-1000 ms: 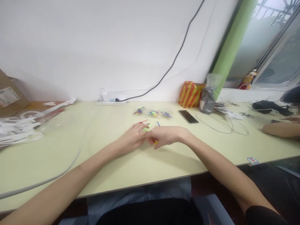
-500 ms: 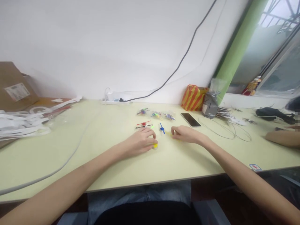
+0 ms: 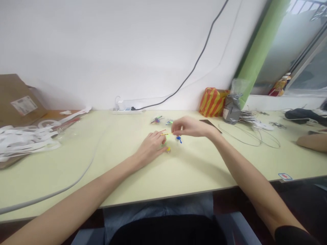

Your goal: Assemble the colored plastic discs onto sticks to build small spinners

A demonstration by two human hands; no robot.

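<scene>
My left hand rests on the table with bent fingers; its thumb reaches to a small yellow round piece. A bit of pale green shows between thumb and fingers, too blurred to name. Just beyond the fingertips is a thin red arrow-shaped pointer. Raised over the table, my right hand has its fingers curled together in a pinch. Something yellowish shows near its fingertips, but what it holds cannot be made out. Below that hand lies a blue arrow spinner. Farther back are small plastic bags of colourful pointers, partly hidden by my right hand.
A phone lies behind my right wrist. Along the wall stand a power strip, a red-yellow striped bag and a grey bag. White strips and a cardboard box are left; another person's arm is right.
My right hand has lifted from the table and moved left and away from me, over the blue spinner. My left hand has shifted slightly, leaving more of the yellow piece in sight.
</scene>
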